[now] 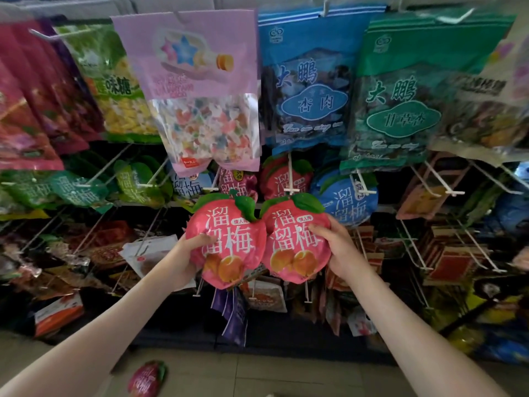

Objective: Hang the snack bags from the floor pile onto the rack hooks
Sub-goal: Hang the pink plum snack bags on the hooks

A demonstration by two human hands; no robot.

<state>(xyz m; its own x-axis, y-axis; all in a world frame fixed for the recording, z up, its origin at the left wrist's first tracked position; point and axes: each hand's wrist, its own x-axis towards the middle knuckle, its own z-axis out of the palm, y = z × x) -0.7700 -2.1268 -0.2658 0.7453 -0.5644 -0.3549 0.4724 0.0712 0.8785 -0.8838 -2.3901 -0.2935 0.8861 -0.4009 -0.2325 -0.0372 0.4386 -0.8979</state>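
Note:
I hold two pink peach-shaped snack bags side by side in front of the rack. My left hand (187, 257) grips the left pink bag (229, 242) at its lower left edge, thumb on the front. The right pink bag (294, 239) is gripped by my right hand (333, 247) along its right edge. Both bags' green leaf tops sit just below a white rack hook (291, 179) that carries more pink bags of the same kind. One more pink bag (147, 378) lies on the tiled floor at the bottom.
The rack is full of hanging bags: a lilac candy bag (200, 90), a blue bag (309, 81), a green bag (400, 93) above, and a blue round bag (347, 203) right of the hook. Bare white hooks (438, 179) stick out at the right. More packets crowd the lower rows.

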